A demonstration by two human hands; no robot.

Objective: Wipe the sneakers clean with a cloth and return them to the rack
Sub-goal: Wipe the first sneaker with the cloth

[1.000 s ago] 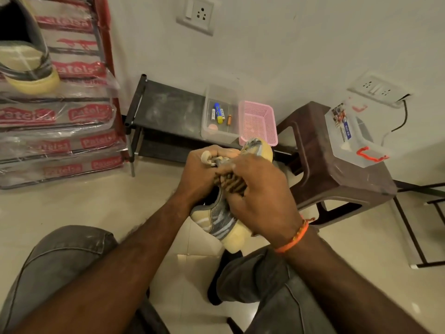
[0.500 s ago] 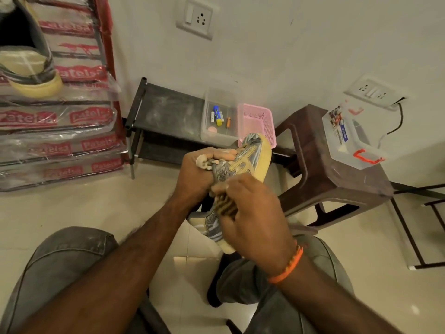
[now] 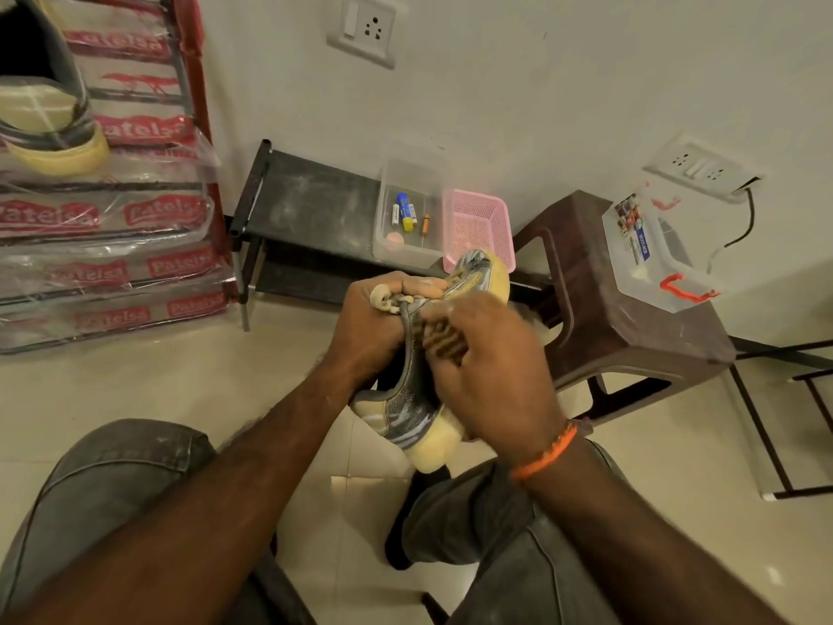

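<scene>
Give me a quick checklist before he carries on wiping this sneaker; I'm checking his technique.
1. Sneaker held firmly: ok, left hand grips its lace area.
2. Cloth in the right hand: cannot tell, its fingers curl against the shoe and blur hides what they hold.
3. Sneaker clear of the floor: ok, held above the knees.
4. Other sneaker on the rack: ok, top left.
5. Brown stool out of the way: ok, to the right, apart from the hands.

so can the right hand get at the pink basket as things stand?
Probably not yet: the right hand is busy on the sneaker that the left hand holds. The pink basket sits beyond, with the sneaker's toe in front.
</scene>
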